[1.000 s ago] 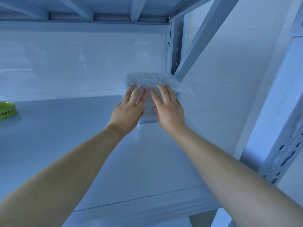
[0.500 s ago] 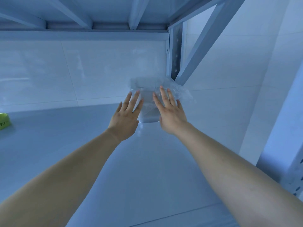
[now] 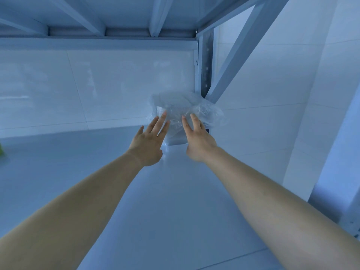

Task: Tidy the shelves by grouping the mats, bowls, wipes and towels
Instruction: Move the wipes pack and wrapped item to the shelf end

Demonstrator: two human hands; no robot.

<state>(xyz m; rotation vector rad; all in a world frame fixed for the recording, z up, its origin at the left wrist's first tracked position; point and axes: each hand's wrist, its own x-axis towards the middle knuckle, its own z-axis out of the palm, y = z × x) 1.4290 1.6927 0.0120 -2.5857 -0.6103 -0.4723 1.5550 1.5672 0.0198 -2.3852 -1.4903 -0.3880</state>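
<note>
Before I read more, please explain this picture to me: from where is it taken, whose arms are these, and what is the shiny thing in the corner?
The picture comes from a camera worn on a person's head, looking forward and down, so the two bare arms are that person's own. No robot is here. The grey surface is a metal shelf, with another shelf's underside above. In the back right corner sits a pack wrapped in clear crinkled plastic; what is inside cannot be told. The left hand and right hand are open, fingers spread, fingertips at the pack's front. Neither has a grip on it. A sliver of something green shows at the far left edge.
</note>
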